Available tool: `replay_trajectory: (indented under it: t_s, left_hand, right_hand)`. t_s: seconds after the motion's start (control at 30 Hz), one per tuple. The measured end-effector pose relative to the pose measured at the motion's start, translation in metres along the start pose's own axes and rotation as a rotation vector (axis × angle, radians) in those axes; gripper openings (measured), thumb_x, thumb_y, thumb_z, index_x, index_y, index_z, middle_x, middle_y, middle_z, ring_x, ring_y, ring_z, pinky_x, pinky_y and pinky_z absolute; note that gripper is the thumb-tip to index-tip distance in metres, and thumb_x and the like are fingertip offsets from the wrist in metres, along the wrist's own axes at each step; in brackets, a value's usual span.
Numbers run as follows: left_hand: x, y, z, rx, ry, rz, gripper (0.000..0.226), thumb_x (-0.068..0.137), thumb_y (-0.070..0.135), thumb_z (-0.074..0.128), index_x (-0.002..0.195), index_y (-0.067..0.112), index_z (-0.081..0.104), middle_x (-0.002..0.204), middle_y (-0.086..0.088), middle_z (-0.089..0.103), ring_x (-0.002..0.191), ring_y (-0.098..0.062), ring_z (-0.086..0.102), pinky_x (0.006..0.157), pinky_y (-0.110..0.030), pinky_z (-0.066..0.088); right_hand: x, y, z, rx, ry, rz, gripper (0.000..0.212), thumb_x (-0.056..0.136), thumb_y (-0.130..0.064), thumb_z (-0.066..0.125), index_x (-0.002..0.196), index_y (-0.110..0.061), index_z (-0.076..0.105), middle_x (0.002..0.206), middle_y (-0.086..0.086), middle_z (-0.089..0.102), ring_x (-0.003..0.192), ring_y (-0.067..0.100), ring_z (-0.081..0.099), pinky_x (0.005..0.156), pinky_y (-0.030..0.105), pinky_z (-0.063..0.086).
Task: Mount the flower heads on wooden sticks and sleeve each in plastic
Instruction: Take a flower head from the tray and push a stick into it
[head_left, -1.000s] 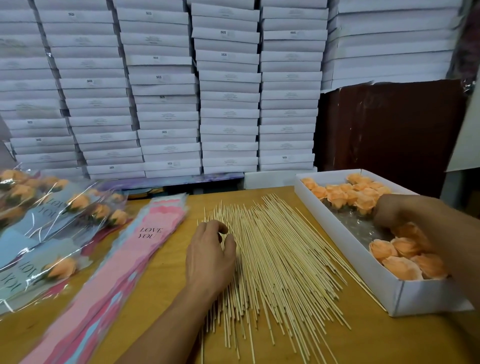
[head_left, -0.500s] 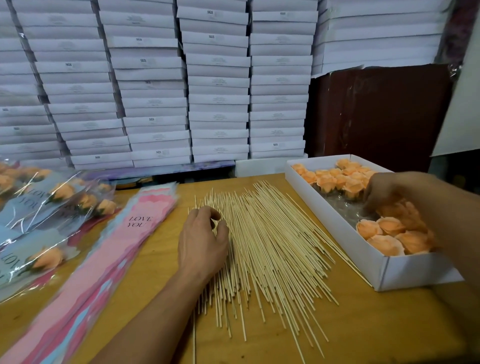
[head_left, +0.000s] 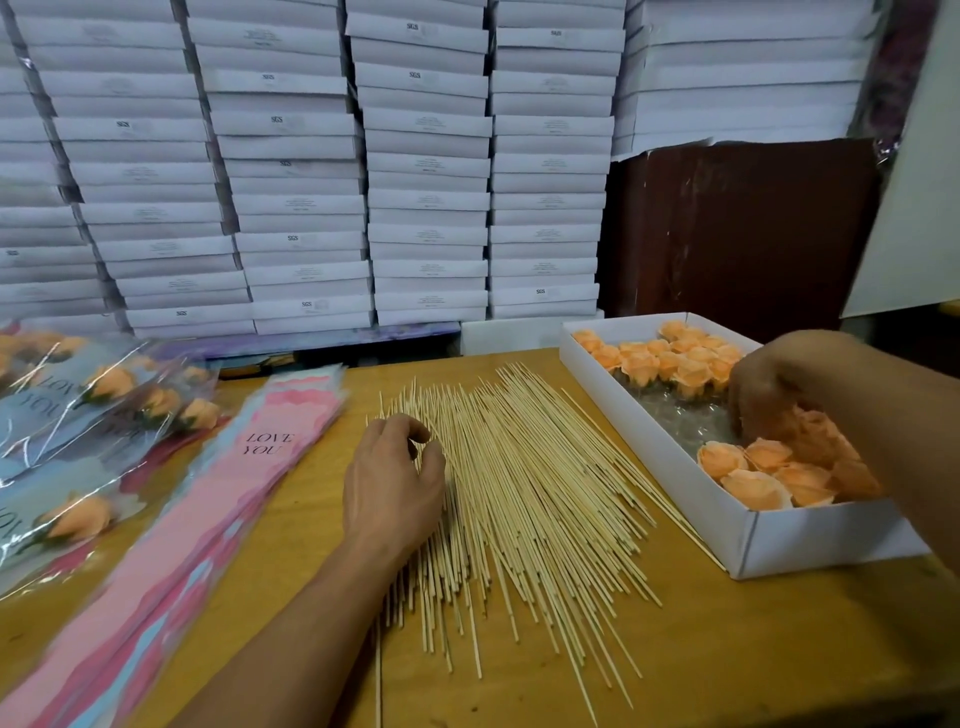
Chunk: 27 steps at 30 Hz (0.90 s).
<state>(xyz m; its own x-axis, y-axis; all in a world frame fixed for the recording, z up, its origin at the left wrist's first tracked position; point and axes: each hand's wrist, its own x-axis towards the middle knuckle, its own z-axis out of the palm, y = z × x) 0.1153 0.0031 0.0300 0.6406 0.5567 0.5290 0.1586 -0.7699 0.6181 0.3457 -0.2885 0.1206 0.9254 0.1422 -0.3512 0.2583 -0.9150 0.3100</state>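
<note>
A loose pile of thin wooden sticks (head_left: 519, 493) fans across the middle of the wooden table (head_left: 727, 649). My left hand (head_left: 395, 483) lies on the pile's left side, thumb and forefinger pinching a stick near its far end. To the right, an open white box (head_left: 675, 467) holds several orange flower heads (head_left: 665, 364). My right hand (head_left: 763, 384) reaches down into the box, fingers curled round a flower head; the fingertips are hidden. A stack of pink "LOVE YOU" plastic sleeves (head_left: 218, 499) lies left of the sticks.
Finished sleeved flowers (head_left: 104, 395) are heaped at the table's left edge. A wall of stacked white cartons (head_left: 426, 182) stands behind the table, with a dark brown panel (head_left: 743, 228) behind the flower box. Bare tabletop shows in front of the box.
Both hands stay in nearly the same places. My left thumb and forefinger have drawn closer together on the sticks, and my right hand has sunk a little deeper among the flower heads.
</note>
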Motion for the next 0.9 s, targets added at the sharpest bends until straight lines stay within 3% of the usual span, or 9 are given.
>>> replay_trajectory:
  t_s: [0.07,0.2,0.3,0.4,0.5,0.6,0.67,0.77,0.9]
  left_hand:
    - [0.000,-0.001,-0.001,-0.005,-0.001,0.004,0.005,0.095,0.022,0.060,0.097,0.017,0.060,0.099,-0.001,0.058,0.088,-0.020,0.054,0.074,-0.034,0.041]
    - [0.000,0.000,-0.001,-0.002,-0.015,0.009,0.004,0.095,0.022,0.059,0.096,0.018,0.060,0.099,0.000,0.058,0.087,-0.018,0.054,0.077,-0.036,0.044]
    - [0.000,0.000,-0.001,0.003,-0.020,0.009,0.003,0.095,0.022,0.059,0.094,0.019,0.059,0.098,0.000,0.057,0.087,-0.018,0.053,0.077,-0.036,0.044]
    - [-0.001,-0.001,-0.001,-0.003,-0.019,0.012,0.003,0.095,0.021,0.060,0.092,0.020,0.059,0.097,0.000,0.057,0.085,-0.017,0.053,0.074,-0.033,0.039]
    - [0.000,0.000,-0.002,0.007,-0.022,0.013,0.003,0.095,0.021,0.060,0.092,0.019,0.061,0.096,0.000,0.056,0.085,-0.017,0.053,0.074,-0.033,0.040]
    - [0.000,0.001,-0.001,0.010,-0.020,0.012,0.005,0.095,0.021,0.059,0.092,0.018,0.061,0.095,0.001,0.056,0.085,-0.017,0.054,0.074,-0.033,0.040]
    - [0.000,0.001,-0.002,-0.025,-0.025,0.016,0.007,0.096,0.023,0.059,0.092,0.017,0.062,0.093,0.001,0.058,0.084,-0.016,0.054,0.074,-0.034,0.044]
    - [-0.002,0.004,-0.005,-0.196,-0.074,0.031,0.008,0.095,0.027,0.063,0.092,0.020,0.063,0.084,0.003,0.061,0.077,-0.010,0.056,0.069,-0.029,0.049]
    - [-0.004,0.007,-0.008,-0.433,-0.204,0.050,0.019,0.090,0.031,0.072,0.108,0.027,0.066,0.086,0.004,0.066,0.080,-0.004,0.061,0.069,-0.016,0.052]
  right_hand:
    - [-0.004,-0.004,0.000,-0.093,0.091,-0.013,0.047,0.087,-0.020,0.076,0.133,-0.017,0.064,0.121,0.002,0.066,0.102,0.018,0.066,0.091,0.029,0.058]
    - [-0.007,0.004,-0.017,0.013,0.081,-0.089,0.036,0.086,-0.014,0.078,0.121,-0.015,0.070,0.102,-0.005,0.067,0.100,0.013,0.064,0.093,0.029,0.056]
    - [-0.011,0.006,-0.020,0.050,-0.046,-0.076,0.036,0.088,-0.015,0.075,0.124,-0.018,0.067,0.110,-0.001,0.068,0.096,0.015,0.066,0.081,0.026,0.060]
    - [-0.009,0.002,-0.009,0.029,-0.069,-0.050,0.032,0.088,-0.013,0.071,0.121,-0.014,0.067,0.109,0.007,0.069,0.078,0.013,0.065,0.062,0.021,0.055]
    - [-0.003,0.015,-0.015,0.309,0.188,-0.138,0.006,0.089,-0.018,0.073,0.091,-0.012,0.073,0.095,0.007,0.070,0.082,0.014,0.063,0.066,0.024,0.049]
    - [-0.011,0.026,-0.035,0.529,0.374,-0.227,0.022,0.086,-0.022,0.074,0.069,-0.008,0.075,0.074,0.010,0.073,0.076,0.027,0.065,0.071,0.039,0.051]
    - [-0.027,0.015,-0.044,0.622,0.423,-0.318,0.024,0.084,-0.024,0.072,0.066,-0.010,0.076,0.068,0.005,0.074,0.071,0.035,0.063,0.068,0.046,0.052]
    - [-0.056,-0.027,-0.055,0.773,0.457,-0.457,0.018,0.080,-0.028,0.071,0.069,-0.015,0.077,0.068,0.003,0.072,0.062,0.021,0.049,0.048,0.031,0.037]
    - [-0.091,-0.100,-0.052,0.824,0.376,-0.617,0.019,0.078,-0.033,0.070,0.068,-0.019,0.078,0.070,-0.005,0.076,0.053,0.007,0.050,0.045,0.023,0.036]
